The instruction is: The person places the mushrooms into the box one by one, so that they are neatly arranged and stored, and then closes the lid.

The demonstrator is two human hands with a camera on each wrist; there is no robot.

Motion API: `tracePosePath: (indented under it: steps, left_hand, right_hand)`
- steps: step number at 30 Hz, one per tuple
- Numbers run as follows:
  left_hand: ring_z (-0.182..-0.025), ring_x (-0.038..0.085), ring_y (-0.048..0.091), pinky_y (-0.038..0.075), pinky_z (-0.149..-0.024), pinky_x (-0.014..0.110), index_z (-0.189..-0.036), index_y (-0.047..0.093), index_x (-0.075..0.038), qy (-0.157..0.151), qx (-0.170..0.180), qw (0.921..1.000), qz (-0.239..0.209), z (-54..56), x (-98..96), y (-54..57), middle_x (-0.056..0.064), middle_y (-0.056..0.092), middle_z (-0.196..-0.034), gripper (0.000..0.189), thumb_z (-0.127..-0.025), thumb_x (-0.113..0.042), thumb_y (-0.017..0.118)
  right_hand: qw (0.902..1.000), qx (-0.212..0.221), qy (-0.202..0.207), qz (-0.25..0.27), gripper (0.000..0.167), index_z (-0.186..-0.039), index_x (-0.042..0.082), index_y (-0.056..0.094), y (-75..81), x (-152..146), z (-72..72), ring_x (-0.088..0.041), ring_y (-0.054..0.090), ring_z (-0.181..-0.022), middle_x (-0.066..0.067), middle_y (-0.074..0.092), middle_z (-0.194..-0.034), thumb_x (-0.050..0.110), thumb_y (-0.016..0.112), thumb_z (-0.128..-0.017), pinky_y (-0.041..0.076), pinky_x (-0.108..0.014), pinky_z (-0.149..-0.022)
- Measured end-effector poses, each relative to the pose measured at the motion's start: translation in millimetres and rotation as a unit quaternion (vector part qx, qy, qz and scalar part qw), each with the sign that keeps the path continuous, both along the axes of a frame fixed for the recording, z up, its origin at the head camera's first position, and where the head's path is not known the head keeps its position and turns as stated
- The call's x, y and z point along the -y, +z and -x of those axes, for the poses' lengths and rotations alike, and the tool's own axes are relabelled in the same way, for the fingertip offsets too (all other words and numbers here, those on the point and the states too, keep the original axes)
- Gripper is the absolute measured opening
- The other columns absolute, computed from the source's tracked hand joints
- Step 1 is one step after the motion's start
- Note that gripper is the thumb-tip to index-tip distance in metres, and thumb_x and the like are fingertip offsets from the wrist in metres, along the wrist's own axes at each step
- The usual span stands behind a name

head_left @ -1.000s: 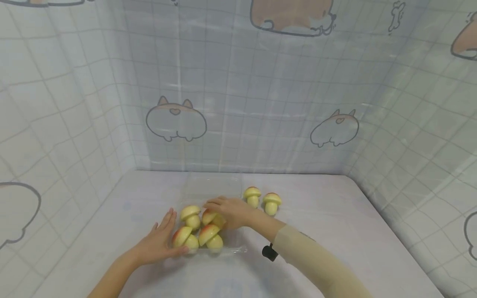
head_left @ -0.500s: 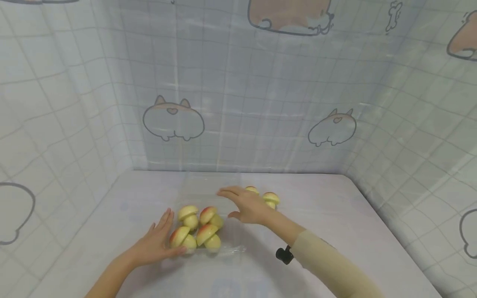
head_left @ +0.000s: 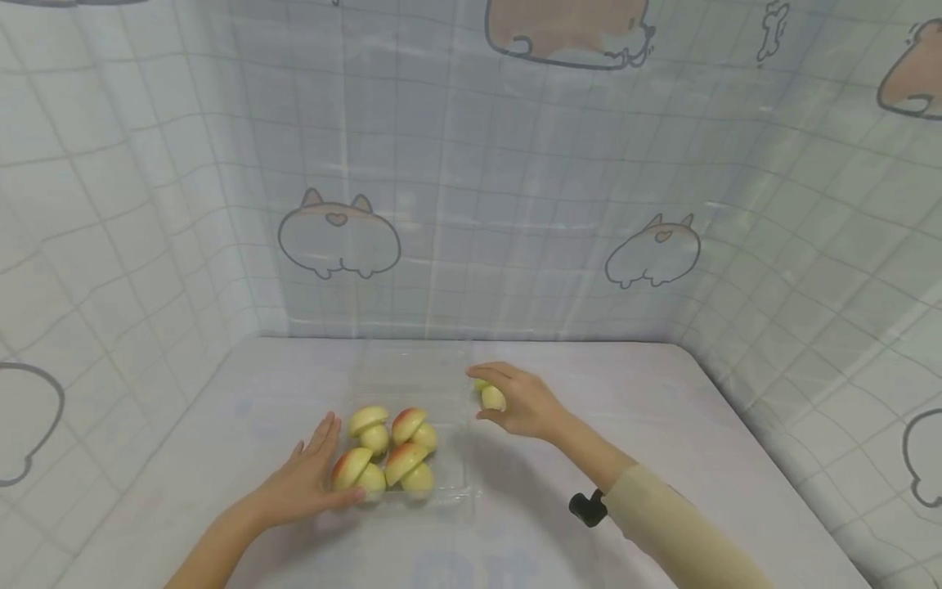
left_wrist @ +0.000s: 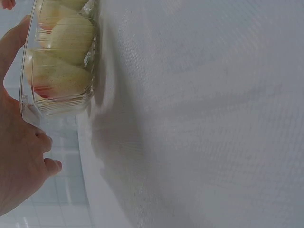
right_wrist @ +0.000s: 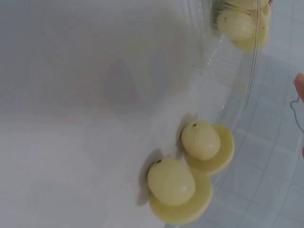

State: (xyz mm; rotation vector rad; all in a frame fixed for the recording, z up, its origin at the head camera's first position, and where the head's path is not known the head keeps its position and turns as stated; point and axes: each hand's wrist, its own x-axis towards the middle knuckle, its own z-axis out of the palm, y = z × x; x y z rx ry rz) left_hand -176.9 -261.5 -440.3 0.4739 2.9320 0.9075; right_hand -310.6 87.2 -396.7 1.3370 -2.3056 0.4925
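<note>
A clear plastic box [head_left: 452, 460] with its lid laid back holds several yellow, red-tinged mushroom-shaped pieces [head_left: 408, 466]. My left hand [head_left: 312, 476] rests against the box's left end, fingers stretched along the side and thumb at the front rim. The left wrist view shows this hand [left_wrist: 21, 147] at the box corner. To the right of the box, my right hand [head_left: 524, 403] hangs over a loose mushroom-shaped piece [head_left: 491, 397], thumb and fingers apart. Two such pieces, one nearer [right_wrist: 171, 183] and one farther [right_wrist: 203, 141], lie on the table in the right wrist view.
The raised-back lid [head_left: 412, 364] lies behind the box on the white table [head_left: 625, 425]. A tiled-pattern curtain [head_left: 500, 188] with dog drawings encloses the back and both sides. A small black device [head_left: 589, 509] shows under the right forearm.
My right hand has let go of a mushroom-shaped piece in the box and moved right to the loose ones, hiding one in the head view. My left hand has stayed at the box.
</note>
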Motion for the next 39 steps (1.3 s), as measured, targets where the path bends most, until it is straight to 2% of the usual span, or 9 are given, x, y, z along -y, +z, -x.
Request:
tracePosePath:
  steps: [5, 16, 32, 39]
  left_hand:
    - [-0.139, 0.052, 0.007, 0.006, -0.102, 0.074, -0.146, 0.008, 0.017, 0.0, 0.005, 1.0, -0.004, 1.3, 2.2, -0.3, 0.036, 0.001, -0.153, 0.112, -0.081, -0.049, 0.071]
    - [-0.139, 0.053, 0.008, 0.007, -0.102, 0.075, -0.145, 0.009, 0.018, 0.002, 0.002, 1.0, -0.004, 0.9, 2.4, 0.0, 0.037, 0.002, -0.152, 0.112, -0.081, -0.05, 0.072]
    - [-0.138, 0.053, 0.007, 0.006, -0.102, 0.074, -0.145, 0.009, 0.018, 0.001, 0.005, 1.0, -0.007, 0.6, 2.6, -0.2, 0.037, 0.001, -0.152, 0.111, -0.081, -0.048, 0.072]
    - [-0.139, 0.052, 0.006, 0.006, -0.103, 0.073, -0.146, 0.008, 0.017, 0.0, 0.008, 0.9999, -0.007, 1.3, 0.5, -0.1, 0.036, 0.0, -0.153, 0.112, -0.082, -0.049, 0.071]
  right_hand:
    - [0.9996, -0.011, -0.002, 0.027, 0.063, -0.126, 0.011, 0.061, -3.4, -15, 3.9, -0.018, 0.059, -0.115, -0.002, 0.061, -0.126, 0.02, 0.088, -0.07, 0.053, -0.032, -0.089]
    - [0.9988, 0.01, -0.026, 0.04, 0.061, -0.124, 0.008, 0.062, -6.9, -43, 3.4, -0.021, 0.06, -0.114, -0.004, 0.062, -0.124, 0.02, 0.087, -0.07, 0.052, -0.034, -0.09]
    - [0.9974, 0.0, -0.064, 0.032, 0.059, -0.122, 0.009, 0.063, -13.6, -61, 8.1, -0.022, 0.061, -0.111, -0.005, 0.063, -0.121, 0.021, 0.088, -0.069, 0.054, -0.035, -0.087]
    - [0.9947, 0.027, -0.097, 0.023, 0.063, -0.122, 0.006, 0.063, -24.8, -66, 12.8, -0.024, 0.062, -0.108, -0.006, 0.064, -0.12, 0.022, 0.089, -0.067, 0.054, -0.039, -0.086]
